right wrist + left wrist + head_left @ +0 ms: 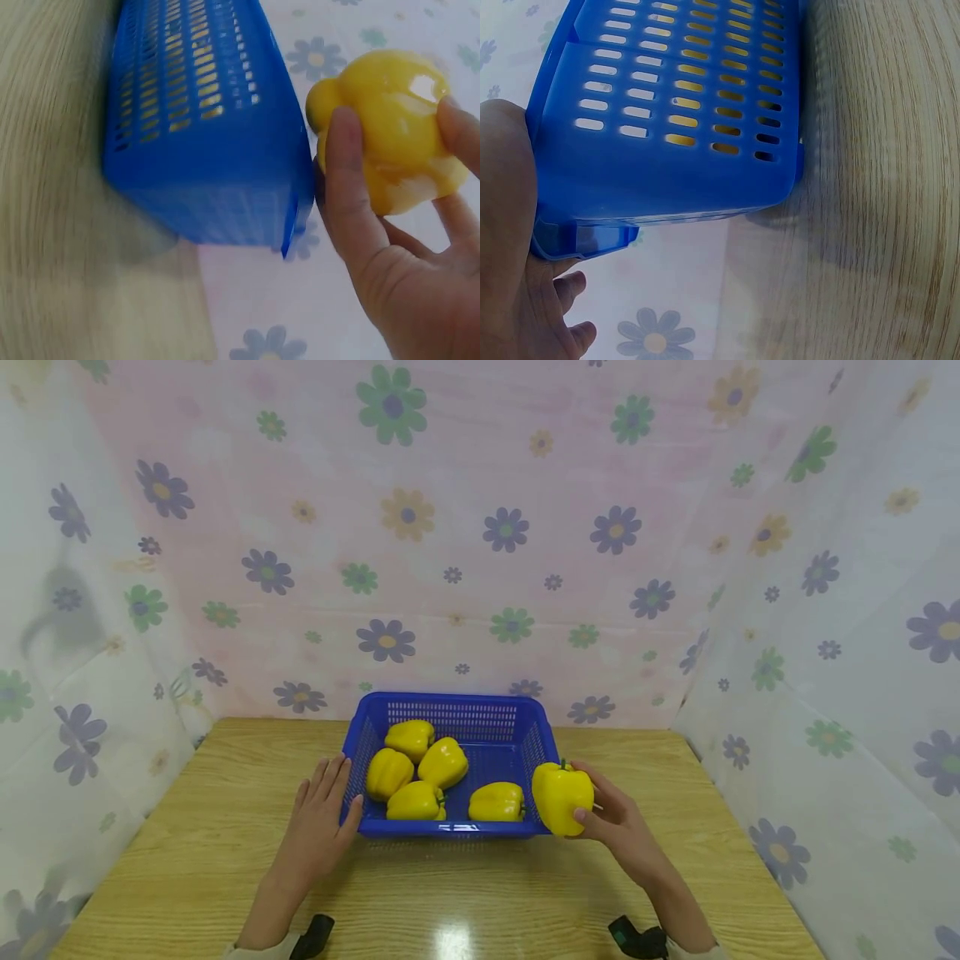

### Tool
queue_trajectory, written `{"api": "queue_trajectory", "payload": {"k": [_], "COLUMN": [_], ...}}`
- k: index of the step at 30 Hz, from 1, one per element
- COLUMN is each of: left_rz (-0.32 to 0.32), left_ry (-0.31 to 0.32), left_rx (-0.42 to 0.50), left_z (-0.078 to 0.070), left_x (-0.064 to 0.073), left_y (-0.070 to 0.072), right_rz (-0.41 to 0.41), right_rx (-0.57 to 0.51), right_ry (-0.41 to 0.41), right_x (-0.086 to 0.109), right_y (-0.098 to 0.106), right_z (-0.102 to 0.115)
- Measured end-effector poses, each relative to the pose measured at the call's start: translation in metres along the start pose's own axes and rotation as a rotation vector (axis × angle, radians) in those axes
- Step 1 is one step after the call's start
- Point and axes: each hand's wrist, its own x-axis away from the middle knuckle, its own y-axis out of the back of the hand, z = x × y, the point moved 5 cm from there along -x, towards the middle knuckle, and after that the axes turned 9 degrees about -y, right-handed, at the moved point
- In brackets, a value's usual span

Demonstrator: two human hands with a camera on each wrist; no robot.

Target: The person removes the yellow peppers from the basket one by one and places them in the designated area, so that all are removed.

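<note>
My right hand [626,831] holds a yellow bell pepper [562,799] at the right rim of a blue plastic basket [390,828]. Thumb and fingers grip the pepper's sides, and its green stem points up in the head view. The right wrist view shows that same pepper [397,127] above the level of the basket wall [217,165]. My left hand [318,822] rests against the basket's left rim, fingers extended and thumb apart. In the basket, several yellow bell peppers [442,763] are grouped at the left, and one pepper [497,802] lies near the front right.
The basket stands on a wood-grain table [247,793]. A flower-patterned cloth [465,552] hangs behind the table and along both sides. Bare slotted basket floor [491,760] shows at the back right.
</note>
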Motion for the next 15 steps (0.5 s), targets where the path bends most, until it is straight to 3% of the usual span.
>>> {"api": "queue_trajectory", "payload": {"k": [9,15], "left_rz": [0.003,0.002], "left_ry": [0.002,0.003], "left_rx": [0.008,0.008], "left_z": [0.002,0.002], "left_x": [0.000,0.000], "left_y": [-0.001,-0.002], "right_rz": [-0.042,-0.103], "right_rx": [-0.064,-0.056], "right_ry": [0.013,-0.060], "right_x": [0.009,-0.001], "right_y": [0.042,0.063], "right_z": [-0.023,-0.049]}}
